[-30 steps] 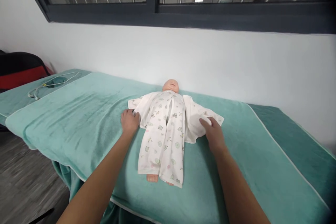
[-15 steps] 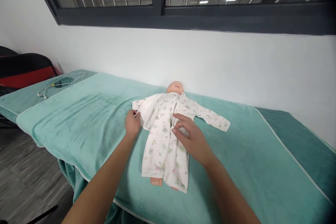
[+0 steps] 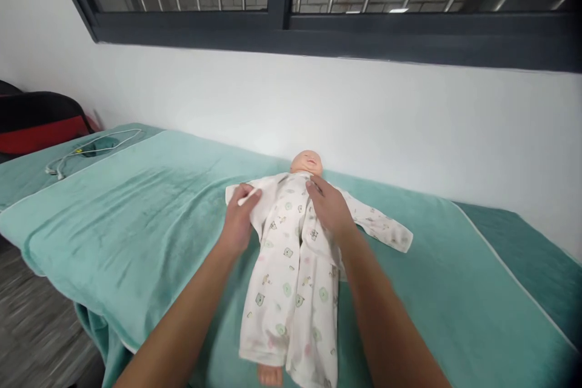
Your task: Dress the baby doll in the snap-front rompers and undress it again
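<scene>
Compared with the frame half a second earlier, my right hand (image 3: pixel 331 205) has travelled up the chest of the doll (image 3: pixel 307 163) toward the neck, while my left hand (image 3: pixel 239 218) has shifted a little upward and inward. Left fingers: thumb and forefinger pinch the edge of a white flap (image 3: pixel 264 206). Right fingers: bent, tips near the neckline of the printed clothes (image 3: pixel 273 309); from my remote view I cannot tell whether they grip cloth. The doll lies on its back, its head just beyond the right fingertips and one bare foot (image 3: pixel 270 374) well below them. One sleeve (image 3: pixel 384 227) extends to the right of my right fingers. Beneath the doll, a green sheet (image 3: pixel 150 212); well left of my left fingers, a white cord (image 3: pixel 91 151) and a black and red chair (image 3: pixel 45 126). Beyond all fingers, a white wall (image 3: pixel 218 91).
</scene>
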The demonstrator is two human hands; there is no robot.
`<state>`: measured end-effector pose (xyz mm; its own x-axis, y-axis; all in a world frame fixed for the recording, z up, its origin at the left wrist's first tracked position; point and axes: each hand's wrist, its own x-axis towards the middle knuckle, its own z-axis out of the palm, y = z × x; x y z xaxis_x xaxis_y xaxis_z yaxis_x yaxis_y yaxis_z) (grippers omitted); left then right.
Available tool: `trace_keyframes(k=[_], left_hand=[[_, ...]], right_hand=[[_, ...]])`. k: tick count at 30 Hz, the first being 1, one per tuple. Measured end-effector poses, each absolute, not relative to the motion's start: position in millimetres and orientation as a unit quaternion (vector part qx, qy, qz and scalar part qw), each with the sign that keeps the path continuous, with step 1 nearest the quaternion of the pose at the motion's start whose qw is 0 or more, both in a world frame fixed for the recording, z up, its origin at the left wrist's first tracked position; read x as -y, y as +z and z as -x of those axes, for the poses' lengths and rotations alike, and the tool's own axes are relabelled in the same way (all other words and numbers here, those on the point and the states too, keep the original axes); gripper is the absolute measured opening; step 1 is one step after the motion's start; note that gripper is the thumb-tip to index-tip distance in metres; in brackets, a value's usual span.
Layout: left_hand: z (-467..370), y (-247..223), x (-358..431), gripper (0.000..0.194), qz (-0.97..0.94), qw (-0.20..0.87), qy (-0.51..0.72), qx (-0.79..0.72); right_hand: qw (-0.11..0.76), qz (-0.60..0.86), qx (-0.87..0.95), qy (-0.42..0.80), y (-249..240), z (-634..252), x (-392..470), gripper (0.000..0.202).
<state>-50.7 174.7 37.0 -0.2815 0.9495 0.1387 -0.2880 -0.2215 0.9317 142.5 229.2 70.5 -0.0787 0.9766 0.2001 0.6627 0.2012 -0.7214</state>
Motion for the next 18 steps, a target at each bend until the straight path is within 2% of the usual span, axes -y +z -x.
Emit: trace_keyframes(k=[3,6,9,11,14,18], left_hand=[[27,56,-159,0.022,-0.616,0.397,0.536,-0.42],[19,61,-148,0.021,-0.739,0.396,0.414,-0.356],[26,59,-158,0.027,-0.679,0.43,0.468,-0.366],[34,57,-180,0.027,-0.603,0.383,0.529,-0.458],[40,52,-226,0.02,-0.581,0.279,0.495,-0.583],[30,49,-273,0.025,-0.682,0.231,0.397,-0.57]], right_hand=[[0.338,0.562,0.708,0.261,72,-140,-245,0.049],[0.401,0.532,0.677,0.314,66,-148,-250,0.043],[0.482,0.555,0.597,0.321,57,-157,-253,0.035],[0.503,0.59,0.567,0.279,54,-160,-255,0.029],[0.463,0.629,0.576,0.241,53,-160,-257,0.026],[0.396,0.662,0.58,0.262,55,-161,-258,0.033]])
